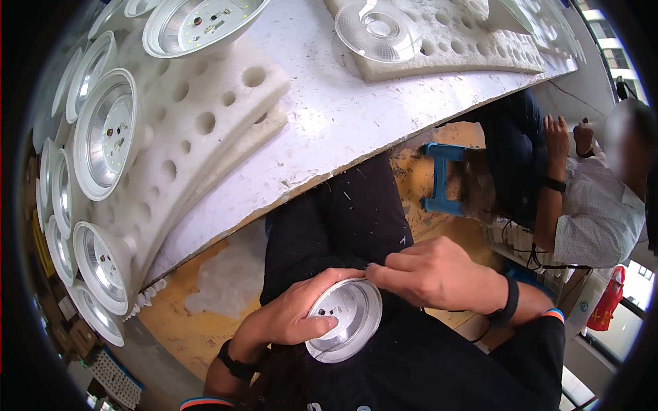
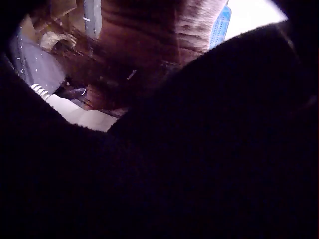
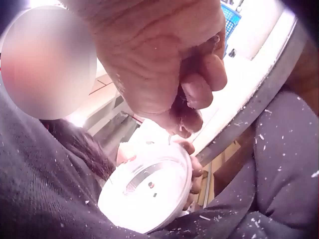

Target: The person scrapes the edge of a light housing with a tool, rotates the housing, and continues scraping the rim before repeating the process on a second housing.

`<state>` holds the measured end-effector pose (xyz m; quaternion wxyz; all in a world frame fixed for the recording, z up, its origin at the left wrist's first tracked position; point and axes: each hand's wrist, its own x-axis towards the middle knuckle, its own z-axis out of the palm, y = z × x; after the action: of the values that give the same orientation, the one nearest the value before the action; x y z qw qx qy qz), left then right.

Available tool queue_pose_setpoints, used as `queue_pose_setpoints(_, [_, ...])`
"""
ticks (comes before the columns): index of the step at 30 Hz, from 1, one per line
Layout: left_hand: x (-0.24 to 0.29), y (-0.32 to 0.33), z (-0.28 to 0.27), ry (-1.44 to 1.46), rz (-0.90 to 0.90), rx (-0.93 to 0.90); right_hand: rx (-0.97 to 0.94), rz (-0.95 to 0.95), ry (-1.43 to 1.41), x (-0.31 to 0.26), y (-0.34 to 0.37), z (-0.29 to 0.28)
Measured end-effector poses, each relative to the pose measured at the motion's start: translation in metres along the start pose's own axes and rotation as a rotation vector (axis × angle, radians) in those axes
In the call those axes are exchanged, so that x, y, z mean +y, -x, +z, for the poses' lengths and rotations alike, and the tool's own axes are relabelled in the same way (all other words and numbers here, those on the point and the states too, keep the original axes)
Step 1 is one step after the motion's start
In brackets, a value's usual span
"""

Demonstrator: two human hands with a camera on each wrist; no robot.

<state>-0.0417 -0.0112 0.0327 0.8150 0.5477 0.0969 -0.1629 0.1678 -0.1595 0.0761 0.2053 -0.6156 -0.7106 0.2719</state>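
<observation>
Head view: find the LED lamp housing (image 1: 353, 308) near six o'clock, over the lap, open face up. Gripped at nine o'clock by the left hand (image 1: 298, 312), thumb reaching inside. Met at one o'clock by the right hand (image 1: 439, 274), fingers curled to a pinch at the rim; cannot tell whether holding that edge or something tiny. Best to brace firmly, work gently, and keep the thumb off the LEDs.

Left wrist view: mostly dark; cannot make out any fingers.

Right wrist view: housing at six o'clock, washed out by glare. Keep white flecks (image 3: 257, 222) out of the cup.
</observation>
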Motion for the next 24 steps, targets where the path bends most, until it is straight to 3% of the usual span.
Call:
queue_pose_setpoints(3, [-0.003,-0.001,0.0,0.027,0.029,-0.006,-0.158,0.102,0.014,-0.004,0.005,-0.009])
queue_pose_setpoints(10, [-0.003,0.002,0.0,0.109,-0.081,0.021,-0.076,0.03,-0.04,-0.003,-0.01,0.008])
queue_pose_setpoints(16, [-0.009,0.001,0.0,0.062,0.034,0.009,-0.099,0.055,-0.005,0.003,0.005,0.002])
queue_pose_setpoints(18, [-0.005,-0.002,0.0,0.047,-0.084,-0.024,-0.028,-0.004,-0.008,0.0,-0.002,0.007])
queue_pose_setpoints(21, [-0.01,0.002,-0.004,0.082,-0.087,-0.005,-0.024,-0.092,0.0,-0.001,-0.014,0.015])
queue_pose_setpoints(24, [-0.003,0.0,0.001,0.086,-0.086,0.003,-0.033,-0.049,-0.015,0.001,-0.005,0.007])
